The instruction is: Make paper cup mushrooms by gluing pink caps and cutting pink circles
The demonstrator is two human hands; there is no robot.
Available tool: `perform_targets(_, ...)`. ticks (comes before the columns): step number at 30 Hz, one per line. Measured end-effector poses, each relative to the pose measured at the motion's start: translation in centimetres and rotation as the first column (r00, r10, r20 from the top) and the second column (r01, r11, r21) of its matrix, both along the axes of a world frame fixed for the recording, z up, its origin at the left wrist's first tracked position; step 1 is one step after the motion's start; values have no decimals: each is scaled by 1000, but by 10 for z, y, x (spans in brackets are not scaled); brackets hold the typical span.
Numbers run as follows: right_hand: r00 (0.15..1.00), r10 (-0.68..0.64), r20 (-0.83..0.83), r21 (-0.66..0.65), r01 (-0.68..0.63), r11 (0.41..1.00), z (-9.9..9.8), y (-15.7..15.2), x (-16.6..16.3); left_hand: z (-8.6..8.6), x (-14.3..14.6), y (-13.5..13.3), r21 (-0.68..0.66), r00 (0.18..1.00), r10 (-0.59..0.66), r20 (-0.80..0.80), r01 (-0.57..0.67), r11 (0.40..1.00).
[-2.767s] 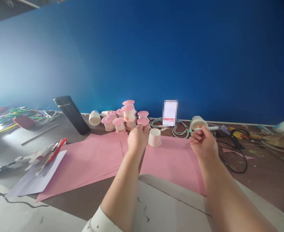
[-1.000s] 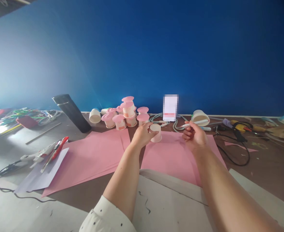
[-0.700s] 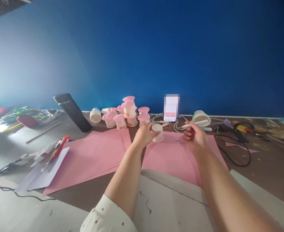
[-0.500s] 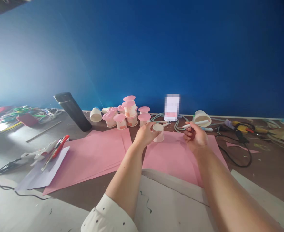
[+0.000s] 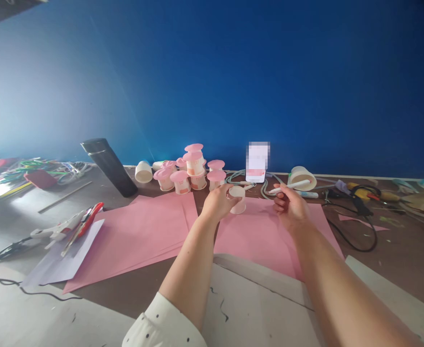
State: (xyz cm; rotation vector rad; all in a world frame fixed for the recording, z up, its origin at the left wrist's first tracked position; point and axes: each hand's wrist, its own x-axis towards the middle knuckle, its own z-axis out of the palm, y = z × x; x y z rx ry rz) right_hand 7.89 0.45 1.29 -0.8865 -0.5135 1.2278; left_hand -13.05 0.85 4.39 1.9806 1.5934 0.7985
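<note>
Fingers, left hand [image 5: 216, 205]: thumb and forefinger were curled about the white cup [image 5: 240, 205], and by its side it was firmly clasped.
Fingers, right hand [image 5: 290, 206]: pressed together, and between them a white pen [image 5: 299, 185] was pinched, slanted, its tip aimed towards the cup but held clear of it.
White cup: set at the back edge of the pink sheet [image 5: 258, 236], apparently resting there; which way up could not be told.
Capped: a fine cluster of cups [image 5: 196, 168] was topped with pink discs [image 5: 194, 147], some stacked, on the counter [image 5: 136, 289]; these were judged finished.
Bare: no disc was seen on the white cup, the tipped left cup [image 5: 144, 172] or the tipped right cup [image 5: 302, 174]; these were judged unfinished.
</note>
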Motion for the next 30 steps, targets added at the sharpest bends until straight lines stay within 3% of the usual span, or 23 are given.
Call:
perform_targets(4, 978, -20, 207, 49, 10, 999, -6, -1, -7, 2, 1, -2, -8, 1000, 11, -27, -11, 1000)
perform_targets(8, 927, 52, 372, 55, -78, 995, -10, -4, -13, 4, 2, -2, -7, 999, 20, -50, -21, 1000)
perform_targets(16, 830, 213, 515, 42, -272, 961, -1, -17, -19, 1, 1, 1, -7, 1000, 20, -21, -20, 1000)
perform_targets(21, 669, 294, 682, -6, -398, 917, 10, -28, -27, 1, 0, 1, -18, 1000, 18, -19, -18, 1000)
perform_targets(25, 524, 414, 744, -101, -524, 845, 13, -35, -34, 2, 0, 2, -20, 999, 20, -28, -21, 1000)
perform_targets(30, 429, 474, 769, -189, -555, 810, 9, -34, -38, 4, 0, 1, -17, 997, 24, -68, -25, 1000)
